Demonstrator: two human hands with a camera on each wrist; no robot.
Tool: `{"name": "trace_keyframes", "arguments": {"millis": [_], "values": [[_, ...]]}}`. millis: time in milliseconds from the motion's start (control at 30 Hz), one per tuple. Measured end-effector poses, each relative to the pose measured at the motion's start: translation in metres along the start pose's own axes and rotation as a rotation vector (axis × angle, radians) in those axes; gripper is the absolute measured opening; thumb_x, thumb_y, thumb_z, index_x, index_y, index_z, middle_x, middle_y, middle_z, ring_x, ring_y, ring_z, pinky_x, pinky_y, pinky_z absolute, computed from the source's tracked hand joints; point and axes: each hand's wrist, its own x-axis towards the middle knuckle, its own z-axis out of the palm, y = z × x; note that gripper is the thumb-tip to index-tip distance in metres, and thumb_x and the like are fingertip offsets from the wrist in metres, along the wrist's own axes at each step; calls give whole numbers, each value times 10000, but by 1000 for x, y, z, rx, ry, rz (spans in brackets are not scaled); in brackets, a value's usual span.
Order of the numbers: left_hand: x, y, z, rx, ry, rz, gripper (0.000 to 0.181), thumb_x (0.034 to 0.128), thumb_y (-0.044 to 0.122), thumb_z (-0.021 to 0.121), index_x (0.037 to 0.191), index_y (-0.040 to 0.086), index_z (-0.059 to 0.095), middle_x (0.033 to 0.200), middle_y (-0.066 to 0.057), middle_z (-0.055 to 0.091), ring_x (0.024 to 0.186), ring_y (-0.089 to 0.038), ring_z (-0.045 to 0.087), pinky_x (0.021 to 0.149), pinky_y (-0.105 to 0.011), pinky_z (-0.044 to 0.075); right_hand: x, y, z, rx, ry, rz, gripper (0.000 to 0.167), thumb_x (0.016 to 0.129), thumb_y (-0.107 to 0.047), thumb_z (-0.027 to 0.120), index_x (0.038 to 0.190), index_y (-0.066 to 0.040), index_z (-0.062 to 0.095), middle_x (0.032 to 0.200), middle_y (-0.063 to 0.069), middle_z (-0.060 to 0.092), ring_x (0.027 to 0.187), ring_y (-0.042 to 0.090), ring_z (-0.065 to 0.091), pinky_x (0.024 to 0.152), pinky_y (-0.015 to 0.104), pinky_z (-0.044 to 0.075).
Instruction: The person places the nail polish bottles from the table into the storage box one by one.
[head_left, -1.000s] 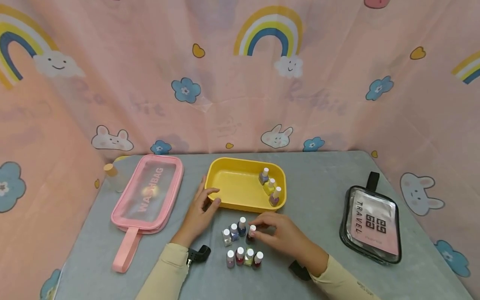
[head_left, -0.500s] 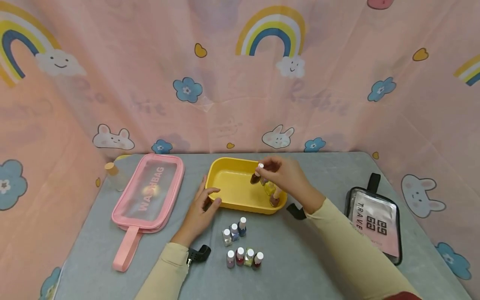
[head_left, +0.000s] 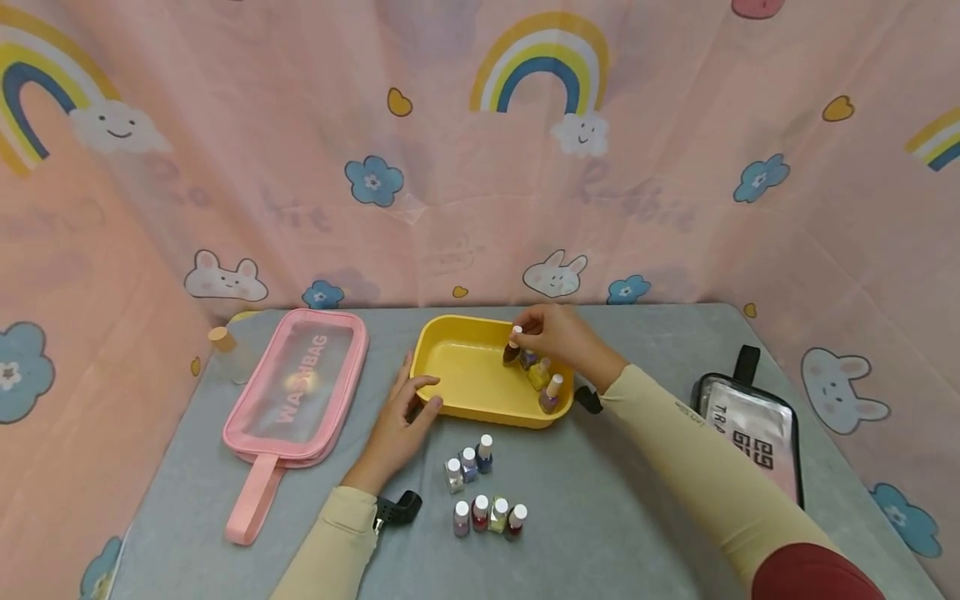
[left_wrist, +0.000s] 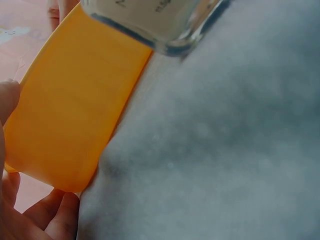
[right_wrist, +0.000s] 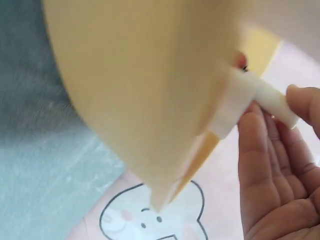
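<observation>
My left hand (head_left: 401, 431) grips the left end of a yellow tray (head_left: 465, 412), its thumb near the front corner; in the left wrist view some fingers (left_wrist: 62, 217) touch the tray's lower edge. My right hand (head_left: 558, 337) pinches the white cap of a dark nail polish bottle (head_left: 512, 353) inside the tray at the back right. Beside that bottle stand a bluish-purple one, partly covered by the hand, a yellow bottle (head_left: 538, 374) and a mauve bottle (head_left: 550, 395). In the right wrist view, thumb and fingers hold a white cap (right_wrist: 277, 105).
In front of the tray stand two groups of nail polish bottles, including a blue bottle (head_left: 484, 454) and a red bottle (head_left: 480, 513). A pink washbag (head_left: 296, 387) and a frosted bottle (head_left: 232, 354) lie left. A black-edged travel bag (head_left: 750, 425) is at right, partly behind the right sleeve.
My right hand has carried the dark nail polish bottle from the group on the table up into the tray's back right part. My left hand has stayed at the tray's left end.
</observation>
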Motion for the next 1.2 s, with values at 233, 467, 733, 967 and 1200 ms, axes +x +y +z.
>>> {"name": "trace_keyframes", "arguments": {"millis": [233, 467, 733, 967, 1200], "values": [[0, 0, -1, 4, -1, 3, 355, 1085, 337, 634, 1383, 144, 640, 1778, -19, 88, 1607, -306, 129, 1250, -533, 231, 4, -2, 2, -27, -19, 13, 208, 1007, -264, 769, 1126, -92, 763, 1047, 37, 739, 955, 221, 681, 862, 366, 606], [0, 1, 0, 11, -2, 1, 351, 1087, 331, 632, 1381, 141, 641, 1778, -43, 97, 1606, -302, 135, 1245, -517, 253, 8, 1, 6, -43, -25, 12, 209, 1016, -257, 756, 1133, -85, 756, 1059, 46, 750, 991, 230, 699, 904, 392, 605], [-1, 2, 0, 4, 0, -4, 356, 1084, 318, 639, 1384, 126, 640, 1777, -70, 105, 1606, -303, 140, 1248, -527, 242, 2, -3, 3, -9, 42, -4, 390, 1013, -285, 761, 1324, -57, 701, 1223, 95, 732, 1127, 277, 686, 974, 433, 580], [-1, 1, 0, 8, 1, 5, 350, 1083, 317, 642, 1382, 135, 640, 1775, -88, 105, 1604, -322, 142, 1243, -540, 251, -45, -33, 3, 22, 184, -147, 360, 979, -278, 804, 1272, -76, 750, 1184, 56, 763, 1059, 251, 711, 918, 429, 603], [-1, 3, 0, 4, 5, -1, 345, 1086, 304, 639, 1383, 128, 643, 1776, -69, 112, 1605, -300, 149, 1244, -531, 254, -103, -42, 40, -11, 41, -325, 354, 940, -267, 845, 1240, -92, 775, 1163, 6, 774, 1022, 200, 714, 913, 378, 605]]}}
